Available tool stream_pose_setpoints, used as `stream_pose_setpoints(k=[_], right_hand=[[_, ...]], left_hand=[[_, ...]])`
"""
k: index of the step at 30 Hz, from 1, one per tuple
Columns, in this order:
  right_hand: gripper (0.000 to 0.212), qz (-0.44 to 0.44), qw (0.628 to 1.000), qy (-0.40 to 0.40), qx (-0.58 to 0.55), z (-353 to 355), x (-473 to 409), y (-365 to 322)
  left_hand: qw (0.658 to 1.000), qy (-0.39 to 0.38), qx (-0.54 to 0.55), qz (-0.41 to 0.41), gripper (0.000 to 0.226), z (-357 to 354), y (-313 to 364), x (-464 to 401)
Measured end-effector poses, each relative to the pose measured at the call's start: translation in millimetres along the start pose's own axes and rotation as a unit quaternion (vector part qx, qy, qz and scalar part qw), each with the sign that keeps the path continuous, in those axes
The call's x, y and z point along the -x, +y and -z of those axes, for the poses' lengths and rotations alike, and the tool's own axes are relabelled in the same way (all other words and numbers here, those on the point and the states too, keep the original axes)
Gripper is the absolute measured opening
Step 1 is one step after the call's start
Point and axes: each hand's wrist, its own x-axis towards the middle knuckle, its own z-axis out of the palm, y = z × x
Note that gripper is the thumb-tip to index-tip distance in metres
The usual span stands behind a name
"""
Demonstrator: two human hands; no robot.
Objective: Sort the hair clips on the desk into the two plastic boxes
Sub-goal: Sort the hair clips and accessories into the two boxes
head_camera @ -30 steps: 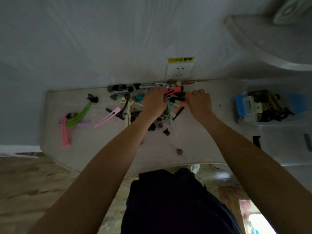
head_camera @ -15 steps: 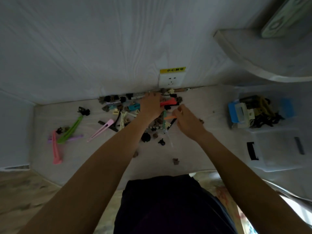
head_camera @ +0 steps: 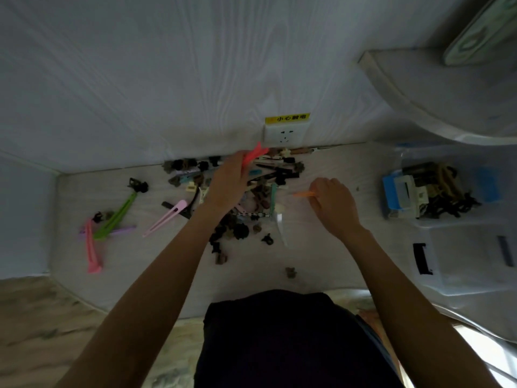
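Coral clip [head_camera: 253, 155] gripped in the left hand [head_camera: 228, 183], orange clip [head_camera: 303, 194] (thin) pinched by the right hand [head_camera: 334, 204].

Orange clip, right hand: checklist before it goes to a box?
1. Right hand pinches the orange clip: ok.
2. Orange clip lifted free of the pile: ok.
3. Left hand grips the red clip: ok.
4. Far box open, already holds clips: ok.
5. Near box open: cannot tell, clear plastic.
6. Which box takes long clips: cannot tell.
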Motion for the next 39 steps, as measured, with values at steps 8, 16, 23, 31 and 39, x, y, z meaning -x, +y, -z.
stream_pose_setpoints(k=[8,16,23,31,39], right_hand=[[0.027,-0.006,0.999,-0.038,-0.025,0,-66,-36],[0.043,0.027,0.995,-0.073,0.069,-14,-80,-38],[0.026,-0.005,0.994,-0.092,0.063,-21,-67,-35],[0.035,-0.057,0.997,0.007,-0.042,-1,-40,-31],[0.022,-0.081,0.989,-0.114,-0.051,-15,6,-46]], left_hand=[[0.982,-0.022,-0.167,0.088,0.034,22,-48,9],[0.975,-0.078,-0.2,0.051,0.046,5,-37,-9],[0.983,-0.083,-0.164,-0.008,0.035,6,-42,3],[0.991,0.012,0.009,0.135,0.015,11,-32,37],[0.978,-0.062,-0.166,0.111,0.026,-2,-16,27]])
